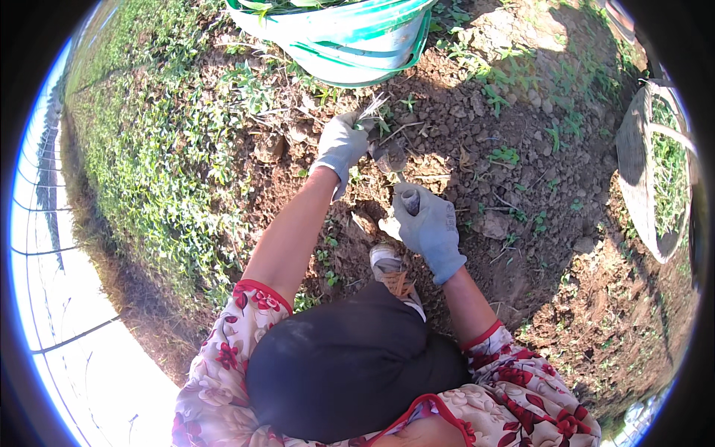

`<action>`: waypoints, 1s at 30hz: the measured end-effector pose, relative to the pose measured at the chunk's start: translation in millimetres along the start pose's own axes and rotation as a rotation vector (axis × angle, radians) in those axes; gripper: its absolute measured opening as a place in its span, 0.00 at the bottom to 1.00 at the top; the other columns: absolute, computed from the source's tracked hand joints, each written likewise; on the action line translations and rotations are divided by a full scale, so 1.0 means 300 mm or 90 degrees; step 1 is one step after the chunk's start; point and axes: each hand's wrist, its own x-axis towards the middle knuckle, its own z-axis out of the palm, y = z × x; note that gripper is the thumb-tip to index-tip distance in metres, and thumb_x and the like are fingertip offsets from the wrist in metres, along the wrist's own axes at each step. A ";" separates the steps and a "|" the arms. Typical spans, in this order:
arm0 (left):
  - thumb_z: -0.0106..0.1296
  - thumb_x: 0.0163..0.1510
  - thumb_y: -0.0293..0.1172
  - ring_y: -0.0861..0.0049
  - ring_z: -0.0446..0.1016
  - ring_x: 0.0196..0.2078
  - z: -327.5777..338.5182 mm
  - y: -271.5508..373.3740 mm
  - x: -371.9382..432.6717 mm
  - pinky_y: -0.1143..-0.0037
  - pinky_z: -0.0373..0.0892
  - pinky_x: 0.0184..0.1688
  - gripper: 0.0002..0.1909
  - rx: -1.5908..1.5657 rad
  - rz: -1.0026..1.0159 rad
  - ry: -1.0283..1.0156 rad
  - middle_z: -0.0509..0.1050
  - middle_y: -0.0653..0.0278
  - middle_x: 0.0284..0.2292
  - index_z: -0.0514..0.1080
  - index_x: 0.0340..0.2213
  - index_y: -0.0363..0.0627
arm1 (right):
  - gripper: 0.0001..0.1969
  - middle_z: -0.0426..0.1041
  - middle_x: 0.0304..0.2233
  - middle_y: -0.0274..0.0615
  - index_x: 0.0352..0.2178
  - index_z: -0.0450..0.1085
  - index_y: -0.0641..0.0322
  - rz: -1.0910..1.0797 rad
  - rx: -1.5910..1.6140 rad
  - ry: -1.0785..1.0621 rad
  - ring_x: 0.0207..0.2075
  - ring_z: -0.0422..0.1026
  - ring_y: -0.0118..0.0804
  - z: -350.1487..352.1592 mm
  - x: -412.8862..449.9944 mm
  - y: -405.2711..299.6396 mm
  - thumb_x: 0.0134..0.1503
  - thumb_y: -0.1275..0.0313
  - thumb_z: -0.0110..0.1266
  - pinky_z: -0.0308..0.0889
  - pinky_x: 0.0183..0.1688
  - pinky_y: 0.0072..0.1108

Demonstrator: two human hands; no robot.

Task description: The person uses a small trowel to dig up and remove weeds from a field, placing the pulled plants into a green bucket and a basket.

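My left hand [341, 142], in a pale work glove, is closed around a small weed [370, 114] with whitish, stringy ends. Just below it, a hand trowel [389, 157] has its dirt-coloured blade against the loose brown soil [469, 145]. My right hand [424, 223], gloved too, grips the trowel's handle [411, 200], whose rounded end shows above my fingers. The blade lies close to my left hand, partly in shadow, so how deep it sits in the ground is hard to tell.
A green and white bucket [346, 42] with greens in it stands ahead. To the right, a tilted woven basket [637, 145] holds cut grass [667, 167]. Dense low plants [167, 167] cover the left side. My shoe [394, 274] rests on the soil between my arms.
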 end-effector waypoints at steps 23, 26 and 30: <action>0.53 0.53 0.36 0.66 0.77 0.34 0.037 0.045 0.052 0.69 0.70 0.39 0.07 0.225 0.074 0.008 0.78 0.58 0.30 0.76 0.33 0.51 | 0.12 0.76 0.28 0.46 0.36 0.72 0.59 0.034 -0.002 -0.060 0.30 0.76 0.44 -0.039 -0.003 -0.020 0.49 0.70 0.59 0.69 0.32 0.29; 0.56 0.55 0.42 0.83 0.66 0.25 0.046 -0.004 -0.050 0.75 0.66 0.30 0.14 0.001 0.139 0.000 0.74 0.69 0.22 0.76 0.33 0.43 | 0.11 0.77 0.27 0.46 0.37 0.74 0.59 0.026 0.019 -0.016 0.28 0.77 0.44 -0.037 -0.011 0.002 0.52 0.68 0.58 0.70 0.32 0.28; 0.53 0.56 0.47 0.83 0.68 0.26 0.054 0.002 -0.222 0.77 0.67 0.30 0.21 -0.038 0.103 -0.010 0.76 0.65 0.26 0.73 0.37 0.38 | 0.10 0.77 0.27 0.45 0.35 0.74 0.59 0.013 -0.020 -0.031 0.28 0.77 0.44 -0.026 -0.008 -0.032 0.52 0.68 0.58 0.70 0.32 0.28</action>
